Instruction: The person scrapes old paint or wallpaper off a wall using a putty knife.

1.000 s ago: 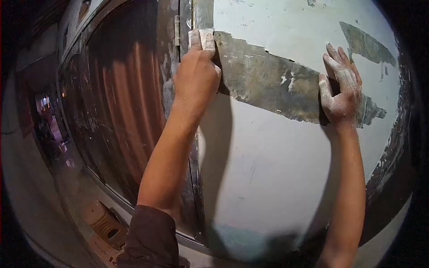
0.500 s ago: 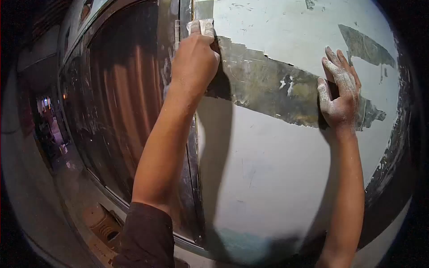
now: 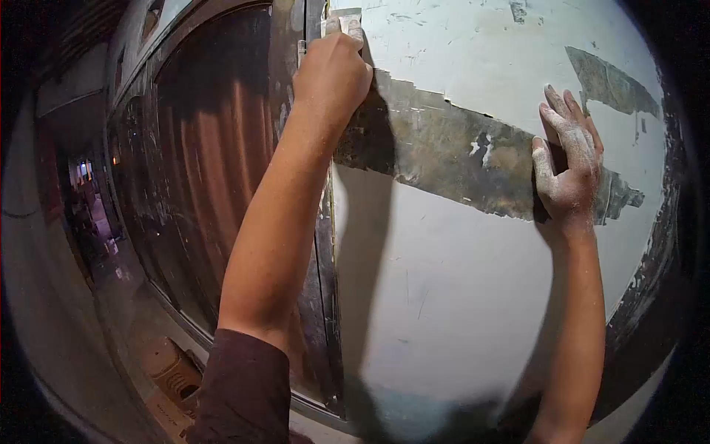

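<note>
Whitish flat piece, mostly covered by fingers, is sitting high against the painted wall, right beside the dark door frame. The left hand is gripping it with two fingers stretching over its face; how the thumb is bearing on it is not showing, so I cannot tell whether it is being pinched. The right hand, powdered with white dust, is resting open on the wall, its thumb standing apart from the fingers. A ragged grey band is running across the pale paint between the two hands, and a smaller grey patch is showing above and right of the right hand. Left of the frame, a reddish-brown curtain is hanging, and a brown stool is standing on the floor below.
</note>
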A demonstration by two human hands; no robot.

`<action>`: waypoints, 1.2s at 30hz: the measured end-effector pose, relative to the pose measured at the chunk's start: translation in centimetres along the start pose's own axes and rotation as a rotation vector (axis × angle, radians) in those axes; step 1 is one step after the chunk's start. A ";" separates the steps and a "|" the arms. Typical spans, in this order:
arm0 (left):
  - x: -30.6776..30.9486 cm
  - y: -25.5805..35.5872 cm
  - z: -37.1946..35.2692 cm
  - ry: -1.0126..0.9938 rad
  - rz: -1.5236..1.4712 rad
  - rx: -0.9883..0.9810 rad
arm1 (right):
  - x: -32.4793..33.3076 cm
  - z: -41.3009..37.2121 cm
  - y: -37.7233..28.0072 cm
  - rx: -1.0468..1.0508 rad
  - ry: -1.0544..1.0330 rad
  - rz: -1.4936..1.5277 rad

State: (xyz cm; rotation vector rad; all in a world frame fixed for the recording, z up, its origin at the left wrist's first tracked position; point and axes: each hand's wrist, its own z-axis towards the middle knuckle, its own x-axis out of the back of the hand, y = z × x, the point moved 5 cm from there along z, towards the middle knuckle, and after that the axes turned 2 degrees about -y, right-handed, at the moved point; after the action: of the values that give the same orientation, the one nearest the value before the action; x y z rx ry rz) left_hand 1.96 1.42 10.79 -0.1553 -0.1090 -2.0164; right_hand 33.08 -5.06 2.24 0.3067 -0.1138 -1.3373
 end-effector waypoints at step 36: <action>0.2 0.7 -6.5 -0.093 -0.078 0.122 | 0.1 -0.1 0.1 0.027 -0.006 -0.028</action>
State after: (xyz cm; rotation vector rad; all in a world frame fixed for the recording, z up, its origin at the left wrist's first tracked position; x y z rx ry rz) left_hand 2.08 0.00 4.42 -0.1691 -0.3007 -2.0736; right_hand 33.16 -5.09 2.20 0.3285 -0.1328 -1.3658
